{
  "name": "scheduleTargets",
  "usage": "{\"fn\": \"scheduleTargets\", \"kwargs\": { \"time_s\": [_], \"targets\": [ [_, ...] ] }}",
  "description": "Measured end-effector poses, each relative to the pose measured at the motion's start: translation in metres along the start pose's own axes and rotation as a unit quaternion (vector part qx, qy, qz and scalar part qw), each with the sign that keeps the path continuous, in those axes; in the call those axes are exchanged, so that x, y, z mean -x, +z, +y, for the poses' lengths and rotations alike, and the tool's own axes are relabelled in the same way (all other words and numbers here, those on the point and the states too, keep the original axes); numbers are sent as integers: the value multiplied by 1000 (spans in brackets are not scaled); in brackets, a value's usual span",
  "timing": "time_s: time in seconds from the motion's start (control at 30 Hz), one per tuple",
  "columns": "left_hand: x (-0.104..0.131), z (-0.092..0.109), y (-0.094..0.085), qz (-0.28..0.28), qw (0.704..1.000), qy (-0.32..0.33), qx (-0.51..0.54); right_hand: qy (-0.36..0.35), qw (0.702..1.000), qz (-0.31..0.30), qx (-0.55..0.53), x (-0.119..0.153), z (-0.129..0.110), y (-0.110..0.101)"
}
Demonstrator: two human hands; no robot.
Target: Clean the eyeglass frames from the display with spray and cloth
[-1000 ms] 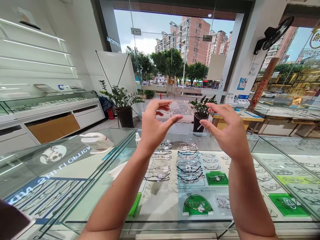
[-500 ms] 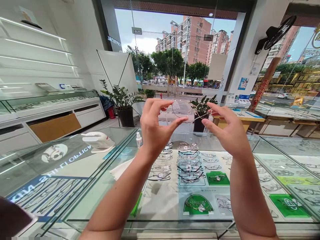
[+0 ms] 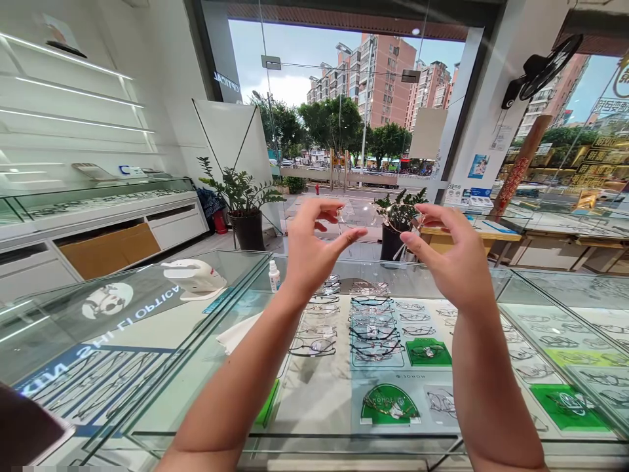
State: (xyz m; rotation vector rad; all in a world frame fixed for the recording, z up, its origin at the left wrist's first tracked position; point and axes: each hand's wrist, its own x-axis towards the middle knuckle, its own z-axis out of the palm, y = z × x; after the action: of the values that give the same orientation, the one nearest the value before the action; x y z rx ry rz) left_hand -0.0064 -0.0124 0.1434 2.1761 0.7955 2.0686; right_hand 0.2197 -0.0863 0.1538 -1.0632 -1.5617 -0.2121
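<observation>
A pair of thin-rimmed eyeglasses (image 3: 394,217) is held up at arm's length above the counter, its clear lenses hard to make out against the window view. My left hand (image 3: 317,242) pinches its left side between curled fingers and an extended thumb. On the other side, my right hand (image 3: 455,255) grips the right edge near the hinge in the same way. Below both hands, several eyeglass frames (image 3: 376,331) lie in rows inside the glass display case (image 3: 314,400).
A white spray bottle (image 3: 274,276) and a pale cloth (image 3: 238,334) are left of my forearm. Further left stands a white device (image 3: 194,275) on the glass counter. Beyond are potted plants (image 3: 248,226), a glass front and a wall fan (image 3: 545,69).
Both hands have shifted slightly to the right, still on the eyeglasses. The eyeglasses have tilted, so their rims and temples show at a different angle.
</observation>
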Motion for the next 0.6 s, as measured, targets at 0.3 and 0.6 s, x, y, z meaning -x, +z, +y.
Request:
{"fn": "scheduleTargets", "kwargs": {
  "time_s": [0.3, 0.6],
  "targets": [
    [-1, -10, 2, -30, 998, -42, 38, -39, 999, 20, 12, 0, -2, -1],
    [0, -8, 4, -7, 1000, 29, -2, -26, 1000, 12, 6, 0, 0, 1]
  ]
}}
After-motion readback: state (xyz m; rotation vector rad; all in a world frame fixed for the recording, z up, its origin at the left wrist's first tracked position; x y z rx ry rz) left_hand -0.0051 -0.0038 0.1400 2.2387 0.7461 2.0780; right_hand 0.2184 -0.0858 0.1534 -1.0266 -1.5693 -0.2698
